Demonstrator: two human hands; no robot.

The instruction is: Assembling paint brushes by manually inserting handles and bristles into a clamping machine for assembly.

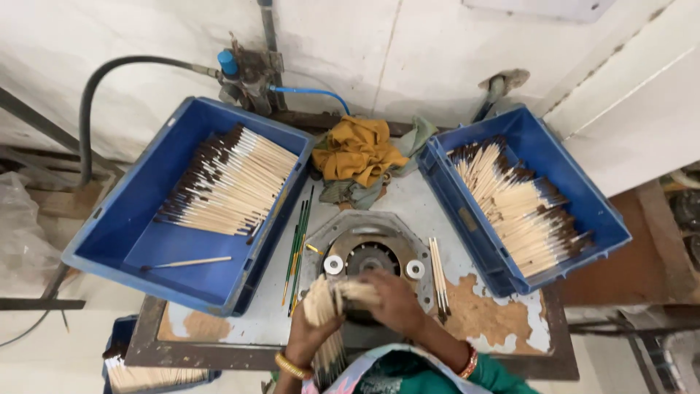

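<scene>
Your left hand grips a bundle of pale wooden sticks upright; your right hand closes over its top, above the round metal fixture on the surface. A blue crate of sticks sits tilted at the left, overhanging the surface edge; a second blue crate overhangs at the right. A yellow cloth lies between them. Bare room remains only between the crates

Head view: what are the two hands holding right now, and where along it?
A bundle of pale wooden brush handles. The left hand wraps its middle; the right hand covers the upper end, over the round metal fixture.
</scene>
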